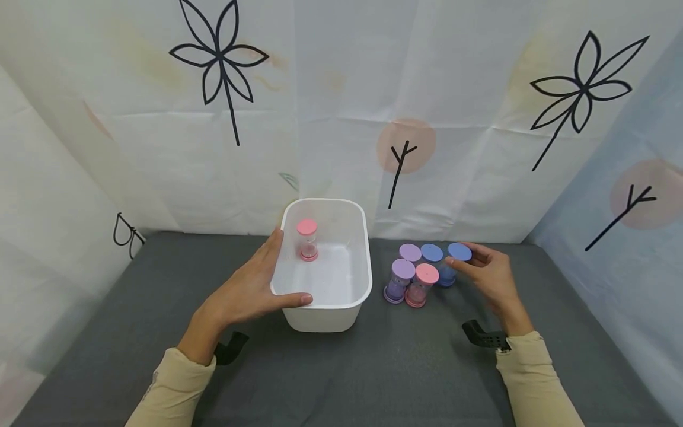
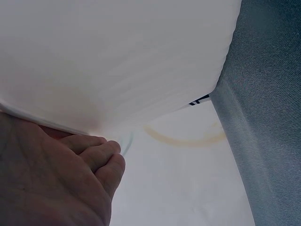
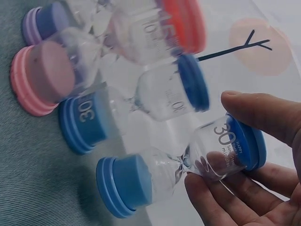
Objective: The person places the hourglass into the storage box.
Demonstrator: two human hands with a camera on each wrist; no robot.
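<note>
My left hand grips the near left corner of a white plastic tub, its thumb over the front rim and its fingers along the left side. Inside the tub stands a pink-capped sand timer. On the right, my right hand holds a blue sand timer marked 30 by its upper end, thumb on the cap and fingers around the glass. It stands upright beside another blue sand timer, a pink sand timer and two purple sand timers, grouped closely together.
A dark grey cloth covers the table. Behind it hangs a pale curtain with drawn leaves and trees, meeting the table's back edge just behind the tub. More fabric closes off the right side.
</note>
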